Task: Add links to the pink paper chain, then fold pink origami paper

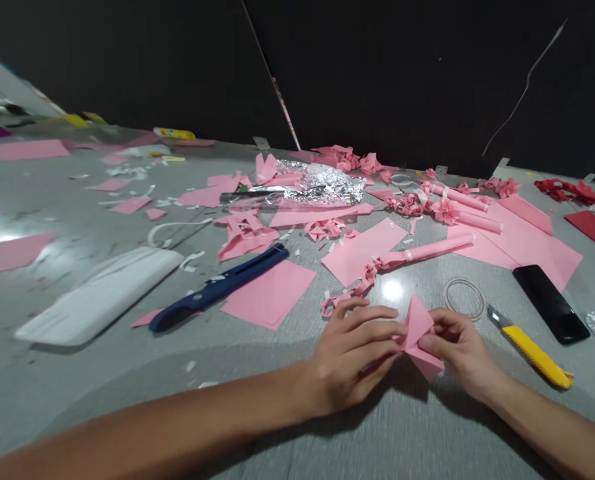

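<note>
A folded piece of pink paper [419,325] with pointed corners is held between both hands, just above the grey surface. My left hand [355,353] grips its left side, the fingers reaching forward and the thumb mostly hidden below. On the other side, my right hand [457,343] pinches the paper between thumb and index finger. Close to my right hand lie a ring of clear tape [447,293] and a yellow box cutter [540,357] with its blade showing. Beyond the hands rests a rolled pink paper stick [440,248] with a crumpled paper chain at its end.
A blue-handled cutter [217,290] lies left on pink sheets [277,297], beside a white flat packet [102,297]. At right is a black phone [550,303]. Crinkled clear plastic [322,180], paper flowers [446,211] and scraps spread toward the black wall [377,73].
</note>
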Motion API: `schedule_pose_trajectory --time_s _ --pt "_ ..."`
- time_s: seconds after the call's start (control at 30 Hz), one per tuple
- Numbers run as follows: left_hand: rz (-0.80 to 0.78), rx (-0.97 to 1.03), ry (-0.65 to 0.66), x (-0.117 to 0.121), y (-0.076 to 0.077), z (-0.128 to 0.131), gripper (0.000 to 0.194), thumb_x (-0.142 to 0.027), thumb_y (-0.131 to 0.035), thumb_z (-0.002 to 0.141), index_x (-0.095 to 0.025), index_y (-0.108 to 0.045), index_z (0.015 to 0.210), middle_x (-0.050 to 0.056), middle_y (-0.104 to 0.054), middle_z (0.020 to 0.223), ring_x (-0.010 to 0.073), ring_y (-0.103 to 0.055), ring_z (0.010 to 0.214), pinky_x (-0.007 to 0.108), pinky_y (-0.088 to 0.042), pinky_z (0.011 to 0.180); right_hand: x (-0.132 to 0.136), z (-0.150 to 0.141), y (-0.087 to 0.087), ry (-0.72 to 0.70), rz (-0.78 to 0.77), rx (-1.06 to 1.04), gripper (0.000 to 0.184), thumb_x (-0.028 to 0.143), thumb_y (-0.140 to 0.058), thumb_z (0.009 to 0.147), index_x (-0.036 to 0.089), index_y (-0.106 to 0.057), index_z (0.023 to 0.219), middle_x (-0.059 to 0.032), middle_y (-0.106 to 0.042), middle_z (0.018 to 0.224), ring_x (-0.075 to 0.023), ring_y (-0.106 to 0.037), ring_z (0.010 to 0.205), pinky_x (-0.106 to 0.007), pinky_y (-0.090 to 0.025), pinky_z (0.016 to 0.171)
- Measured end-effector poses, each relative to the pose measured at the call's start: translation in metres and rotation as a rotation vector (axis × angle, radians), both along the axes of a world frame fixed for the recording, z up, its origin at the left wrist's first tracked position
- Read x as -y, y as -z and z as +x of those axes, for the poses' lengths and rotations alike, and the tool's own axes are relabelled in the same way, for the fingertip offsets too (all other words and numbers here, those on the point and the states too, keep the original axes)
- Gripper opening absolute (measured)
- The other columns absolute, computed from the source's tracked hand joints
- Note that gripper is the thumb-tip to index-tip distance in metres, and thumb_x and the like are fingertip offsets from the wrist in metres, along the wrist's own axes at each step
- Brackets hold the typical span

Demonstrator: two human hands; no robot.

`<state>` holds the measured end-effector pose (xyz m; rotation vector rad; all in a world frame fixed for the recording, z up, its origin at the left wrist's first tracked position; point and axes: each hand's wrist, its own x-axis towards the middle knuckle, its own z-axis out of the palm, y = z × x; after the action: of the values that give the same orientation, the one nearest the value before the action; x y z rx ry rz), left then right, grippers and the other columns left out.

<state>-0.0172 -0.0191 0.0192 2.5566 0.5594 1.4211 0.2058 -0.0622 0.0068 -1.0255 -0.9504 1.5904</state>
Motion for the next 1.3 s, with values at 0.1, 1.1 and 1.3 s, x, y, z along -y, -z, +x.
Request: schedule_pose_trajectory --time_s 0.1,1.1,1.3 --pt "-0.022 0.006 -0.006 0.001 0.001 0.001 0.012 -0.012 -0.067 0.098 -0.023 -0.070 0.099 -0.002 -0.085 0.094 0.0203 -0.076 0.099 0.041 -0.042 0.104 0.000 0.000 0.000 0.048 -0.016 0.008 0.030 0.036 -0.098 0.072 0.023 -0.083 0.094 -0.0016 -0.076 0.078 -0.0122 -0.062 0.064 -0.025 -0.049 0.064" --pt "-0.095 0.003 0.012 -0.006 0.004 0.002 0.006 -0.019 -0.068 0.102 -0.021 -0.070 0.107 0.003 -0.083 0.106 0.0205 -0.073 0.104 0.038 -0.048 0.096 0.004 -0.002 -0.006 0.049 -0.056 -0.029 0.032 0.047 -0.096 0.073 0.024 -0.084 0.091 -0.0031 -0.071 0.081 -0.0172 -0.056 0.070 -0.031 -0.046 0.067" --pt "-0.063 -0.006 -0.007 -0.009 0.006 0.001 0.006 -0.019 -0.066 0.104 -0.023 -0.071 0.106 0.001 -0.082 0.102 0.0203 -0.073 0.102 0.038 -0.049 0.093 0.002 -0.003 -0.011 0.029 -0.079 -0.009 0.032 0.050 -0.096 0.072 0.024 -0.082 0.085 -0.0038 -0.072 0.080 -0.0189 -0.059 0.072 -0.032 -0.048 0.068"
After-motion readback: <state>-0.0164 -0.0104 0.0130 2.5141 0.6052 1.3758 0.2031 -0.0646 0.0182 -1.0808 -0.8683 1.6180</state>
